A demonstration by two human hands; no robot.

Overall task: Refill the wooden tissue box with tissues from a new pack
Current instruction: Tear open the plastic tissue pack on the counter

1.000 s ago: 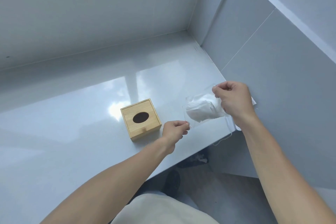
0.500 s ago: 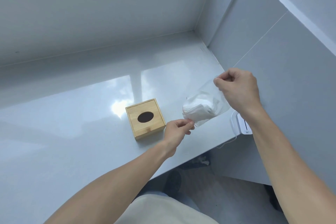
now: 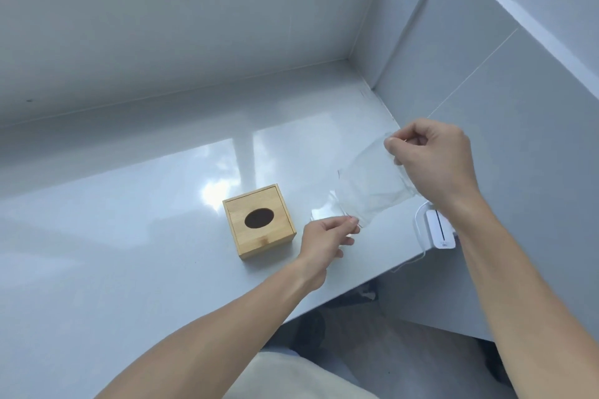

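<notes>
Wooden tissue box [image 3: 259, 221] sits square on grey table [image 3: 129, 253], lid on, dark oval slot in top; contents not visible. Clear plastic pack [image 3: 372, 191] held in air just right of it, stretched between both hands; tissues inside faint, hard to make out. Left hand [image 3: 327, 236] pinches lower corner, right hand [image 3: 431, 162] pinches upper edge, fingers closed. White device [image 3: 440, 233] at table edge; its small marking unreadable.

Clear plastic pack [image 3: 372, 186]: contents indistinct through blurred film. Wooden tissue box [image 3: 259, 220]: interior dark through oval opening. White device [image 3: 440, 232]: partly hidden behind right forearm; markings illegible.
</notes>
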